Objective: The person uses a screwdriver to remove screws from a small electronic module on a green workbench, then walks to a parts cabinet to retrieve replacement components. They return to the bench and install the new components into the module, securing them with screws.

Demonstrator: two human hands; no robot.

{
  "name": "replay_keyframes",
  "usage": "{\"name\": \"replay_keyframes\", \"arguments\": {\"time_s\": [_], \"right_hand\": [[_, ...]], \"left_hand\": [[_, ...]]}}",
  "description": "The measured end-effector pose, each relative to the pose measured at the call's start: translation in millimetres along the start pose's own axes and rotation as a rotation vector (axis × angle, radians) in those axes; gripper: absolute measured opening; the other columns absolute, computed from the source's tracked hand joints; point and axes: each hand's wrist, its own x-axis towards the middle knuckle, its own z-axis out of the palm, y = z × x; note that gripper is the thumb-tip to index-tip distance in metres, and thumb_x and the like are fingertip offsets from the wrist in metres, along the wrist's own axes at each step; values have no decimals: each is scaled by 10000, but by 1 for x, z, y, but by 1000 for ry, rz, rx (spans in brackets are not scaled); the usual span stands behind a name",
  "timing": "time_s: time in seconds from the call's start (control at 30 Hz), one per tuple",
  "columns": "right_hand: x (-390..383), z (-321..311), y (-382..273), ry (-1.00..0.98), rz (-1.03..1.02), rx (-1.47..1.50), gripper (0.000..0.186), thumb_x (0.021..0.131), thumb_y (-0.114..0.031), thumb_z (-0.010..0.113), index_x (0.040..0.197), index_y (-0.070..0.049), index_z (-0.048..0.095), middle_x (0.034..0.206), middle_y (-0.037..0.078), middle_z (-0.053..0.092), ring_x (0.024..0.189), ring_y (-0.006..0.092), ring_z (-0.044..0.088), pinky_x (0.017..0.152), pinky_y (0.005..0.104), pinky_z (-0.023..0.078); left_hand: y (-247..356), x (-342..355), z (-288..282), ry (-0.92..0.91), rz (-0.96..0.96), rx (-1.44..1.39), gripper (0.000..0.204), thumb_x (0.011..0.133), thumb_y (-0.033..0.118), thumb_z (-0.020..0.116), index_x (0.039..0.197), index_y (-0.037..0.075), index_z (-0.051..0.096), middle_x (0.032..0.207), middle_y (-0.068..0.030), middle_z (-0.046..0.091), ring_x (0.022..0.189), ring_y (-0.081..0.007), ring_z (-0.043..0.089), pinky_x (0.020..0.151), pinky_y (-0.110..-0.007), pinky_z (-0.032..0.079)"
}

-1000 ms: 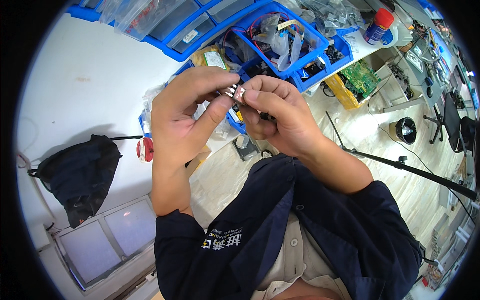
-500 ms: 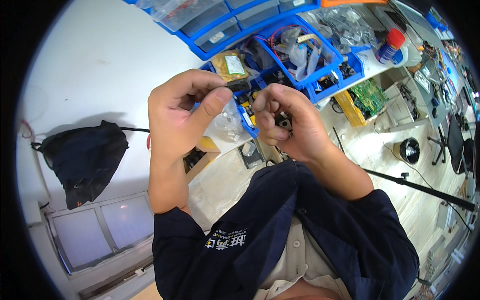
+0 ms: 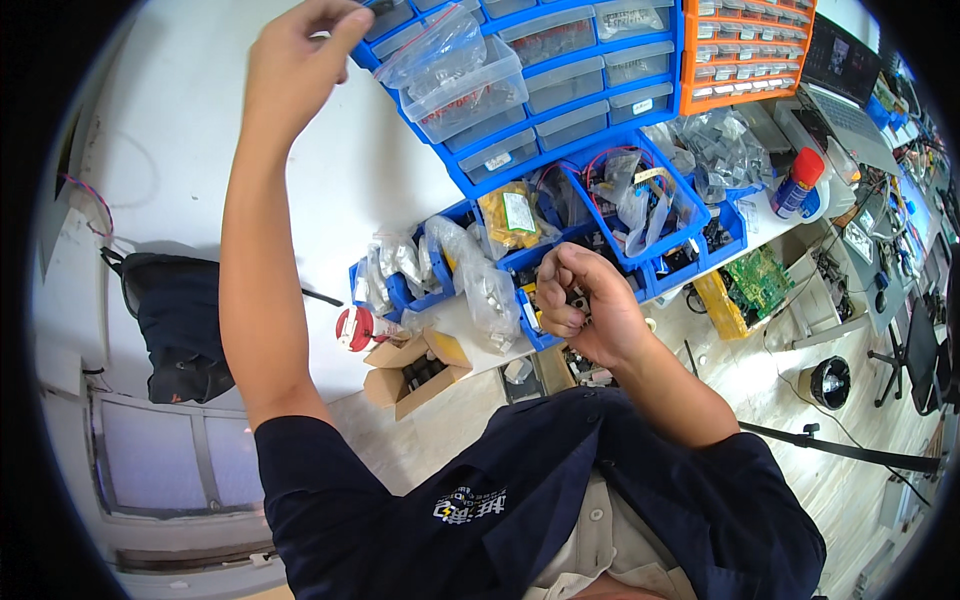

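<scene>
My left hand (image 3: pixel 292 75) is raised at the top left, beside the upper left corner of a blue drawer cabinet (image 3: pixel 470 183). Its thumb and fingers pinch a small dark piece (image 3: pixel 380 7), too little of which shows to name. Lower down, my right hand (image 3: pixel 608 318) hovers over the front of the blue parts bins (image 3: pixel 668 250). Its fingers curl around a small black part with a pale spot (image 3: pixel 577 302), mostly hidden in the palm. One clear drawer (image 3: pixel 465 105) of the cabinet is pulled out, with a plastic bag (image 3: pixel 432 50) bulging from it.
A yellow-filled bag (image 3: pixel 510 217) and clear bags (image 3: pixel 492 300) lie among the bins. An open cardboard box (image 3: pixel 408 385) and a red-and-white cup (image 3: pixel 362 328) stand at the bench's near edge. A spray can (image 3: pixel 797 183) and an orange drawer cabinet (image 3: pixel 748 50) are at right.
My left hand has moved up and left, away from my right hand, still pinching the dark piece. The view has shifted, showing more of the cabinet. My right hand stays curled.
</scene>
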Motion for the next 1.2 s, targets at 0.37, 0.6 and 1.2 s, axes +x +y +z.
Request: {"name": "replay_keyframes", "arguments": {"time_s": [0.37, 0.6, 1.2], "right_hand": [[11, -17, -20, -15, -19, 65, 248, 1054, -258, 529, 964, -40, 606, 732, 35, 559, 512, 100, 375, 496, 264, 303], [14, -21, -18, -29, -7, 75, 257, 1058, -267, 524, 952, -46, 604, 741, 30, 562, 510, 92, 375, 487, 257, 295], [-3, -39, -36, -28, 20, 86, 282, 1068, -305, 516, 954, -61, 599, 760, 20, 555, 506, 83, 375, 476, 244, 291]], "left_hand": [[9, 47, 29, -763, -73, 349, 139, 980, 121, 619, 972, 21, 715, 684, -54, 632, 560, -125, 611, 502, -279, 468], [17, 38, 56, -619, 149, 611, 121, 865, 35, 707, 963, -35, 723, 946, -242, 737, 775, -327, 727, 717, -380, 587], [25, 35, 77, -530, 418, 959, 131, 828, 20, 732, 934, 78, 782, 962, -164, 760, 871, -315, 764, 736, -384, 624]]}}
